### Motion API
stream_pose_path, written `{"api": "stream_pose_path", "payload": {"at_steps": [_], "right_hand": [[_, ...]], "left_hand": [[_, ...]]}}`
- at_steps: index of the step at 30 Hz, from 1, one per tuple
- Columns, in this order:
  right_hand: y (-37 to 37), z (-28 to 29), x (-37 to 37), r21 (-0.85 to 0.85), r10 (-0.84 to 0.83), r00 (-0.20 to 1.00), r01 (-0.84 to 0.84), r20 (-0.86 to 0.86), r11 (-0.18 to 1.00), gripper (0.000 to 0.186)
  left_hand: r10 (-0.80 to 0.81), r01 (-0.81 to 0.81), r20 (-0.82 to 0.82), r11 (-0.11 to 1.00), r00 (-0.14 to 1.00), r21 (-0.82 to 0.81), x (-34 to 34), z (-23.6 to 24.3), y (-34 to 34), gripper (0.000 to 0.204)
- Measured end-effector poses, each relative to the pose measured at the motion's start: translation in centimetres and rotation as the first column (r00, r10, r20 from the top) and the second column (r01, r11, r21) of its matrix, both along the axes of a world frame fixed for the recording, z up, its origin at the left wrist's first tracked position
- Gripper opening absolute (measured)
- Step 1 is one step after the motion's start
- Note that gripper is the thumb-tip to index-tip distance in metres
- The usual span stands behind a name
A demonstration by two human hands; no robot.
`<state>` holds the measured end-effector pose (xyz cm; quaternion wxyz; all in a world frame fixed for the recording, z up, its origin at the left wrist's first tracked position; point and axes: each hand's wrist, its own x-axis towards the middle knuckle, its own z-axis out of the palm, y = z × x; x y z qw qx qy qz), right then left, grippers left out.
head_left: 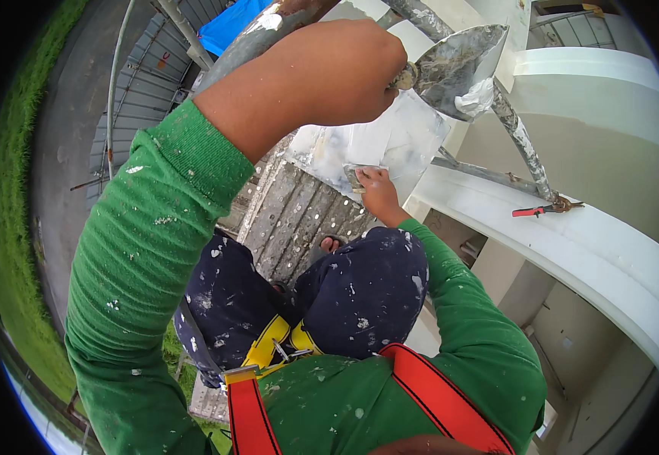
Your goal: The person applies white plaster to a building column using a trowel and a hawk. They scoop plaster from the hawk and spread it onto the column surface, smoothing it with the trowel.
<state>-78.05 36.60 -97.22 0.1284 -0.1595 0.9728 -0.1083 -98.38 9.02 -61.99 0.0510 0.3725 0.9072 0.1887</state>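
My left hand (363, 72) is closed round the handle of a pointed trowel (451, 64), held high across the upper middle. A lump of white putty (477, 98) clings near the blade's edge. Lower down, the fingers of my right hand (380, 191) grip a small putty knife (353, 177). Its blade lies at the face of a white-smeared panel (413, 144), which carries a fresh-looking white patch (371, 140). The trowel and my left arm cover part of what lies behind them.
Paint-spotted scaffold planks (299, 212) lie under my feet. A speckled scaffold pipe (523, 144) slants down by the white ledge (572, 227), where a red-handled tool (534, 211) rests. Blue sheeting (231, 26) and a metal fence (147, 83) are at upper left, with grass (11, 227) beyond.
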Motion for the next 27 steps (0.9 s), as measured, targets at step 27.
{"api": "stream_pose_path", "payload": {"at_steps": [27], "right_hand": [[-1.5,31.4,-3.9,-0.874,-0.871,0.149,0.063,-0.468,0.481,0.018]], "left_hand": [[-0.474,0.056,0.714,0.85,0.515,0.524,1.5,3.8,-0.4,0.064]]}}
